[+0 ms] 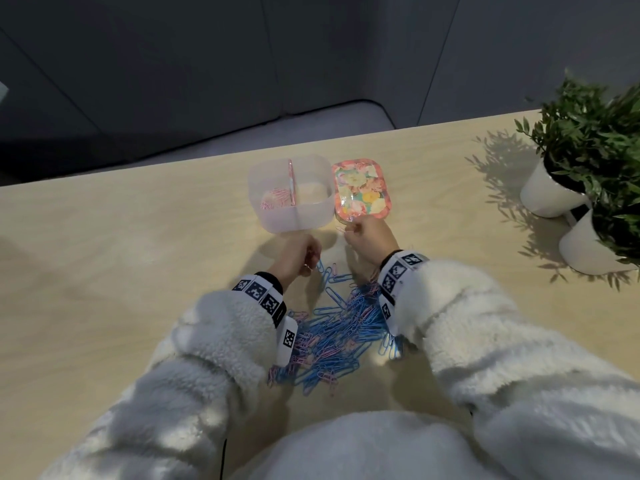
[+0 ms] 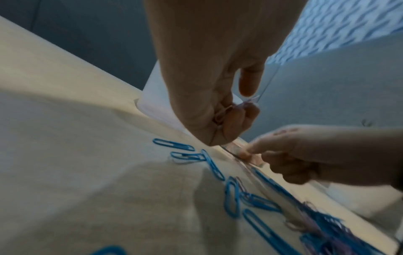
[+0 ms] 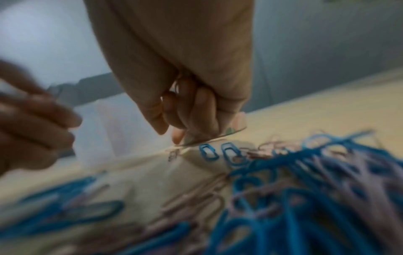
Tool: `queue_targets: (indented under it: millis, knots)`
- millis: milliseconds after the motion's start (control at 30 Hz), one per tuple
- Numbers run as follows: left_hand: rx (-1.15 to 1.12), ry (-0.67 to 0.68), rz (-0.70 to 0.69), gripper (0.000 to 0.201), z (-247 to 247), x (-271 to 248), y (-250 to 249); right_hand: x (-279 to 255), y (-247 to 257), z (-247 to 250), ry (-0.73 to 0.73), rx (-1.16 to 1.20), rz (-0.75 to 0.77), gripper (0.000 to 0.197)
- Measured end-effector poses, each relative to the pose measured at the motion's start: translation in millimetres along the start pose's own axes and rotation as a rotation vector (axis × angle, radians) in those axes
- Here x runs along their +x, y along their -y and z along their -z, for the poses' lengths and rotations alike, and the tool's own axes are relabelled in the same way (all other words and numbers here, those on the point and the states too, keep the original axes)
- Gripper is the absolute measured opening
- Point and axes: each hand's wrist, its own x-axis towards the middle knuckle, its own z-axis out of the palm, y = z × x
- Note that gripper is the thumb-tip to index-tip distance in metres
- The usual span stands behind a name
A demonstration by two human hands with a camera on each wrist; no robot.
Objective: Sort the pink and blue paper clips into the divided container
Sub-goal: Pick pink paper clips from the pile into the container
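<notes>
A translucent divided container (image 1: 294, 221) stands at the far side of the table; several pink clips (image 1: 275, 199) lie in its left compartment. A mixed pile of blue and pink paper clips (image 1: 337, 332) lies between my forearms. My left hand (image 1: 304, 252) hovers just before the container, its fingers curled round a few pink clips (image 2: 222, 114). My right hand (image 1: 367, 236) is at the near corner of the floral lid (image 1: 360, 187), fingers curled, fingertips (image 3: 161, 128) touching the lid's rim. A small pink clip (image 3: 173, 153) lies on the table under them. Whether the right hand holds anything is unclear.
Two potted plants in white pots (image 1: 550, 194) (image 1: 594, 252) stand at the right edge of the table. Loose blue clips (image 2: 173, 145) are scattered between the pile and the container. The table's far edge (image 1: 207, 155) runs just behind the container.
</notes>
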Motion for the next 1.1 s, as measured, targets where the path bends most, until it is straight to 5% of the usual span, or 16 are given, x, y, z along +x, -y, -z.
queue_targets:
  millis: [167, 433, 667, 800, 933, 1100]
  knots:
    - [0.519, 0.0, -0.234, 0.034, -12.3, 6.4, 6.1, 0.7, 6.3, -4.0, -0.065, -0.373, 0.156, 0.018]
    - [0.964, -0.051, -0.287, 0.021, -23.4, 5.2, 12.8, 3.3, 4.9, -4.1, -0.019, -0.362, 0.111, 0.013]
    - [0.995, -0.073, -0.157, 0.018, -22.4, 2.3, 13.6, 5.0, 7.0, -2.0, 0.237, -0.173, -0.074, 0.023]
    - [1.009, -0.056, -0.126, 0.016, -18.0, -1.3, 14.6, -3.7, 41.3, 15.3, 0.265, -0.148, 0.057, 0.035]
    - [1.033, -0.016, -0.068, 0.02, -9.3, -0.4, 22.8, -0.7, 112.1, 32.6, 0.133, -0.097, 0.288, 0.033]
    - [1.048, 0.002, -0.08, 0.016, 0.8, -8.2, 25.8, 35.3, 158.7, 11.7, 0.094, -0.285, 0.446, 0.006]
